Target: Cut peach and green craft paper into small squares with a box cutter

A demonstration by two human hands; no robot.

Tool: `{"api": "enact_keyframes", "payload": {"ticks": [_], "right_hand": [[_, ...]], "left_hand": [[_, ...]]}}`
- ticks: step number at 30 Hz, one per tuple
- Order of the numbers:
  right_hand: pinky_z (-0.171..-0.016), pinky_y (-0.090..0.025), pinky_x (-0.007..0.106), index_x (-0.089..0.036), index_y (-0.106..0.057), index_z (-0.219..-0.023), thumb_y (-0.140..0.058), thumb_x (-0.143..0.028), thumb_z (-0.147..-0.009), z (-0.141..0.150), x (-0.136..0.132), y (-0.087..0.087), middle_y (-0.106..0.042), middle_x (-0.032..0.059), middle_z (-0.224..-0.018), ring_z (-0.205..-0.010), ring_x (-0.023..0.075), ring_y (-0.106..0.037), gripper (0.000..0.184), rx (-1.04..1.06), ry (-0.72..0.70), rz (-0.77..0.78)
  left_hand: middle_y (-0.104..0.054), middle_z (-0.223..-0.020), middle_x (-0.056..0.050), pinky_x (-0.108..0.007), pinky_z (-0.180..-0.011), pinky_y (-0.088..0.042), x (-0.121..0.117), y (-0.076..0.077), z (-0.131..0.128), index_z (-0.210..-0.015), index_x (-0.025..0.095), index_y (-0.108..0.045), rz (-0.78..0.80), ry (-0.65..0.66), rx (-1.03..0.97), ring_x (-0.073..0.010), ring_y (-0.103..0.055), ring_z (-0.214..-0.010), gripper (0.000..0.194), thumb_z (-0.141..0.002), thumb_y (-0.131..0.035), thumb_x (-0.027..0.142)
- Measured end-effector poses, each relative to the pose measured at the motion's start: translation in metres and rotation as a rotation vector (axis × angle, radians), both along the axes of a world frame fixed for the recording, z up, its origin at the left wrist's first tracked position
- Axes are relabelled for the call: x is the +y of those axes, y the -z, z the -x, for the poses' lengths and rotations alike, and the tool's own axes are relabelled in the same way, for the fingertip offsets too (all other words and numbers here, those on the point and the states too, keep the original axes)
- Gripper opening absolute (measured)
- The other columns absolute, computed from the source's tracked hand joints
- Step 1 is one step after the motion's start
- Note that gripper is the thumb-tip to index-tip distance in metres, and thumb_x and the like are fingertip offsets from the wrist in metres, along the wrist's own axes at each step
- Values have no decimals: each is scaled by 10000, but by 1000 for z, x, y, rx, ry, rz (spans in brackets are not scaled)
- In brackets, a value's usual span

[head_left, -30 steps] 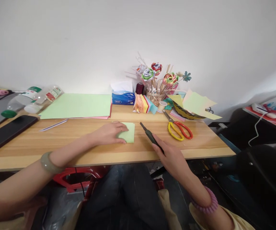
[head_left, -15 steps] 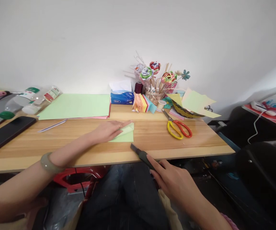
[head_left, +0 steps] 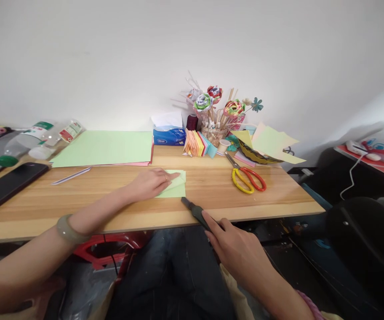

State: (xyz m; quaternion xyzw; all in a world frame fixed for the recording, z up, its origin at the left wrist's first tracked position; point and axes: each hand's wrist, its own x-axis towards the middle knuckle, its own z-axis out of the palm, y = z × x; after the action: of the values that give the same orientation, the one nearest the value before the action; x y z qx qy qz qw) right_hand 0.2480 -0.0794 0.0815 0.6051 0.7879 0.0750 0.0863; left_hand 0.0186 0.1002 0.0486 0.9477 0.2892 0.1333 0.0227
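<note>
On the wooden table lies a small piece of light green paper point(head_left: 175, 191) with its upper part folded over. My left hand point(head_left: 152, 182) rests on it from the left, index finger stretched along the fold, the other fingers partly bent and pressing down. My right hand point(head_left: 234, 242) is closed around the dark handle of a utility knife point(head_left: 198, 213). The knife's tip points up and left, close to the paper's lower right corner, near the table's front edge. A pair of scissors point(head_left: 247, 178) with one yellow and one red handle lies to the right, partly open.
Large green sheets point(head_left: 105, 146) lie at the back left beside plastic bottles point(head_left: 25, 142), a phone point(head_left: 10, 186) and a narrow paper strip point(head_left: 71, 176). Tissues point(head_left: 168, 135), folded coloured papers point(head_left: 198, 143), paper flowers point(head_left: 215, 104) and a leaf-shaped tray point(head_left: 260, 154) stand along the back.
My left hand has drawn slightly back, its fingers bending more, and more of the folded green paper shows. My right hand holds the knife in nearly the same place.
</note>
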Motion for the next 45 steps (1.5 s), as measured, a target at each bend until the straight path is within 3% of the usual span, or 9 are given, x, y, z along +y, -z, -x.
{"api": "enact_keyframes", "payload": {"ticks": [4, 7, 11, 14, 18, 28, 34, 40, 45], "right_hand": [[-478, -448, 258, -234, -389, -1374, -382, -293, -935, 5, 3, 0, -638, 62, -880, -623, 176, -655, 443, 22, 24, 13], [-498, -455, 262, -241, -390, -1372, -374, -295, -938, 9, 6, -1, -640, 65, -886, -651, 185, -662, 438, 29, 43, 29], [-487, -441, 258, -247, -384, -1376, -370, -304, -939, 13, 8, -2, -637, 61, -876, -648, 187, -663, 440, 29, 72, 39], [-481, -427, 250, -245, -382, -1377, -367, -308, -940, 14, 10, -4, -634, 68, -879, -645, 181, -662, 441, 34, 80, 46], [-484, -427, 250, -244, -380, -1378, -367, -302, -941, 14, 9, -6, -634, 72, -883, -656, 185, -666, 441, 29, 88, 57], [-480, -431, 265, -240, -369, -1383, -352, -304, -943, 12, 8, -5, -628, 67, -884, -667, 195, -665, 446, 25, 94, 57], [-478, -426, 269, -233, -374, -1378, -369, -308, -937, 13, 10, -6, -626, 64, -880, -653, 196, -665, 448, 37, 107, 59], [-494, -432, 270, -232, -373, -1374, -359, -320, -942, 12, 10, -8, -637, 76, -887, -664, 200, -668, 441, 52, 112, 79], [-514, -444, 277, -238, -370, -1375, -359, -323, -942, 12, 10, -11, -645, 71, -895, -688, 208, -671, 441, 83, 119, 101]], "left_hand": [[-573, -1236, -154, -376, -860, -442, 2, -1, -2, -1417, 98, -280, 5, -116, -13, -240, -575, -1023, 525, -975, -204, 371], [-578, -1247, -122, -379, -906, -417, 4, 0, -5, -1346, 117, -420, 2, -133, 1, -234, -558, -1055, 517, -982, -168, 384], [-571, -1270, -85, -406, -966, -376, 4, 4, -6, -1196, 158, -585, -23, -81, 47, -252, -509, -1115, 445, -963, -297, 406], [-533, -1312, -100, -437, -981, -370, 3, 10, -5, -1237, 139, -552, -43, -63, 63, -276, -465, -1165, 437, -955, -334, 392], [-502, -1343, -98, -392, -1053, -325, 4, 16, -2, -1269, 117, -517, -44, -40, 71, -238, -387, -1277, 465, -969, -285, 386], [-452, -1375, -122, -359, -1075, -305, 8, 23, 0, -1304, 91, -468, -21, -52, 88, -189, -380, -1298, 527, -980, -184, 394], [-427, -1390, -136, -350, -1083, -282, 6, 16, -1, -1313, 78, -453, 19, -62, 127, -198, -359, -1310, 568, -973, -168, 433], [-390, -1409, -178, -390, -1021, -350, 1, -1, -6, -1355, 138, -377, 70, -82, 189, -294, -401, -1280, 876, -715, -521, 718], [-445, -1374, -171, -385, -980, -388, -3, -9, -10, -1299, 133, -439, 62, -100, 224, -293, -476, -1220, 597, -862, -421, 539]]}}
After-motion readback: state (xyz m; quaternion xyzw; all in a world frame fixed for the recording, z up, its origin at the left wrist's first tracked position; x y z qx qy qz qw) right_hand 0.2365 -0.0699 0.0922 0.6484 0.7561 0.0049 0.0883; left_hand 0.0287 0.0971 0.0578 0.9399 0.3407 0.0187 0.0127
